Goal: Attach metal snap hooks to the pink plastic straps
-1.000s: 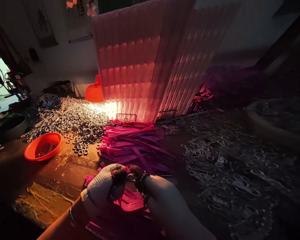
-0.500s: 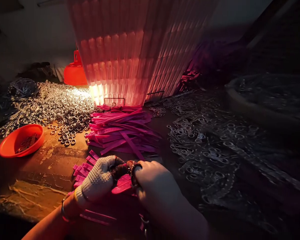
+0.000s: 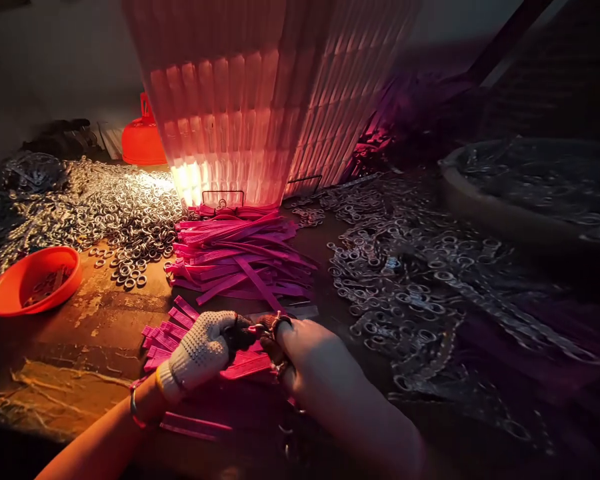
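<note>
I see my left hand [image 3: 200, 352], in a white dotted knit glove, curled shut near the front of the worn wooden table [image 3: 100, 320], its dark fingertips pinched on a small metal ring [image 3: 280, 325] and the end of a pink flat plastic strap [image 3: 245, 367]. My bare right hand [image 3: 310, 353] meets it from the right, fingers bent in around the same ring, so both hands close on that one spot. The strap lies under the two hands with its long axis running left to right, tilted a little so the right end sits farther from me. Whether the ring is already on the strap I cannot tell; the fingers cover the joint.

Just left of the gloved hand a short fan of pink strap ends [image 3: 167, 330] lies flat on the table. Farther off, straight beyond my hands, sits a loose heap of long pink straps [image 3: 240, 257], most pointing left to right. Behind it stands a tall ribbed translucent panel [image 3: 245, 120], lit from the far side. A spread of silver metal rings [image 3: 125, 220] covers the far left, with a shallow orange plastic bowl [image 3: 10, 293] at its near edge. To the right lies a darker pile of metal clasps [image 3: 410, 280].
</note>
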A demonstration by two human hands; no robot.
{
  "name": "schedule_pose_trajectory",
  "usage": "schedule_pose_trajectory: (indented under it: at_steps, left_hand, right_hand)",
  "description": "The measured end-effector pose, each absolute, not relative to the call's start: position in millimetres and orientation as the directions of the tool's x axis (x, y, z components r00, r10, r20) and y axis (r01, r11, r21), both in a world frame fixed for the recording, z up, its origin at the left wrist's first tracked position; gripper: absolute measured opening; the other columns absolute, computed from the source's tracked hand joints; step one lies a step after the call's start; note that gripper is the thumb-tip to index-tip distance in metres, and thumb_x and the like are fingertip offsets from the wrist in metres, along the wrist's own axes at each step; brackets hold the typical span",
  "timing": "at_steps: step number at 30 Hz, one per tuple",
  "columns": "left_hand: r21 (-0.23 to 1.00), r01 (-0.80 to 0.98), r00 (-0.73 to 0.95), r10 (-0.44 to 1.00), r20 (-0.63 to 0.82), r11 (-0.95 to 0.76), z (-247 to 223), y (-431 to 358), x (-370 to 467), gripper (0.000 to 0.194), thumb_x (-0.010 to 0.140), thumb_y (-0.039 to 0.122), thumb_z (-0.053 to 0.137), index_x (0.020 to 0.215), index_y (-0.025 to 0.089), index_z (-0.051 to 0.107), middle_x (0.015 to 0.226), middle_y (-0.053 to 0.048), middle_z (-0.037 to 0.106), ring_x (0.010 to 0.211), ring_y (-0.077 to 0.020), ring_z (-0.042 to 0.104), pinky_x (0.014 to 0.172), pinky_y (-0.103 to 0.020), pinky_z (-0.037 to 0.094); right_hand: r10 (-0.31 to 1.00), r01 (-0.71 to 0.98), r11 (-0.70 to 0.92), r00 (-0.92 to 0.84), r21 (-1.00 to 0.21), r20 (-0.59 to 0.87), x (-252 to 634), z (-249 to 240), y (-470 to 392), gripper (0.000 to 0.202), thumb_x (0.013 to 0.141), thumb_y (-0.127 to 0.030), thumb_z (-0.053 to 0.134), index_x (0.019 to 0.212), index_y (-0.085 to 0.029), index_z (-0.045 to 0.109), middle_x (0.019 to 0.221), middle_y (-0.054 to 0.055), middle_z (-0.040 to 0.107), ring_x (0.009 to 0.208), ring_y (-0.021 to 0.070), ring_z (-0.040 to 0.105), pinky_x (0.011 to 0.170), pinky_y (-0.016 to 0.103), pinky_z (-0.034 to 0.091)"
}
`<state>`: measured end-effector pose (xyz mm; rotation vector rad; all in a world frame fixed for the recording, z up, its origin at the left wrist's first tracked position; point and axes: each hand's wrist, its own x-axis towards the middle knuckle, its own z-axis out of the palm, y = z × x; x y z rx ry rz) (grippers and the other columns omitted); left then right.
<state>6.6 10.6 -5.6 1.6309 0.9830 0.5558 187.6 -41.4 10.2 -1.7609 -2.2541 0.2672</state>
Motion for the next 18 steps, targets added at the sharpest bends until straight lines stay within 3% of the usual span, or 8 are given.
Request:
schedule_pose_trajectory:
  at_steps: [3,6,9,14,18]
  left_hand:
    - [0.937,0.322,0.520,0.852,-0.058,-0.133,-3,6,7,0.017,0.086,0.018,0.057,0.074,0.015,0.068,0.065,-0.002,0.063,0.059,-0.0115,0.049,0.057,-0.021,0.034]
    - [0.894,0.386,0.512,0.859,-0.002,-0.228,-4,0,7,0.017,0.085,0.018,0.060,0.071,0.015,0.069,0.067,-0.003,0.066,0.062,-0.0126,0.051,0.058,-0.021,0.032]
    - [0.891,0.385,0.536,0.844,-0.005,-0.240,-8,-2,7,0.020,0.083,0.011,0.057,0.064,0.015,0.064,0.061,-0.001,0.061,0.058,-0.0113,0.046,0.055,-0.022,0.028]
    - [0.914,0.366,0.595,0.800,-0.083,-0.177,-4,1,12,0.023,0.074,0.000,0.051,0.059,0.015,0.060,0.058,0.001,0.056,0.056,-0.0098,0.041,0.053,-0.021,0.026]
    - [0.932,0.357,0.707,0.669,-0.228,-0.060,31,18,-4,0.015,0.073,0.004,0.062,0.066,0.015,0.070,0.063,0.000,0.064,0.059,-0.0113,0.048,0.054,-0.018,0.033]
  right_hand:
    - [0.966,0.946,0.242,-0.256,-0.216,-0.037,187,21,-37,0.030,0.074,-0.010,0.057,0.103,-0.015,0.063,0.085,0.009,0.073,0.073,0.0214,0.065,0.062,0.030,0.034]
    - [0.971,0.977,0.175,-0.192,-0.119,-0.145,183,21,-36,0.027,0.072,-0.005,0.056,0.096,-0.016,0.062,0.076,0.008,0.072,0.068,0.0201,0.067,0.056,0.030,0.028]
    - [0.960,0.966,0.248,-0.255,-0.069,-0.117,179,14,-42,0.018,0.073,-0.006,0.054,0.088,-0.015,0.061,0.071,0.009,0.071,0.064,0.0214,0.066,0.052,0.033,0.023]
    - [0.939,0.942,0.334,-0.335,-0.014,-0.077,176,10,-52,0.007,0.077,-0.010,0.055,0.080,-0.015,0.059,0.064,0.012,0.067,0.058,0.0227,0.064,0.051,0.033,0.018]
    - [0.935,0.941,0.338,-0.339,-0.022,-0.109,186,23,-56,0.007,0.078,-0.013,0.055,0.082,-0.015,0.060,0.069,0.012,0.068,0.061,0.0221,0.063,0.052,0.033,0.018]
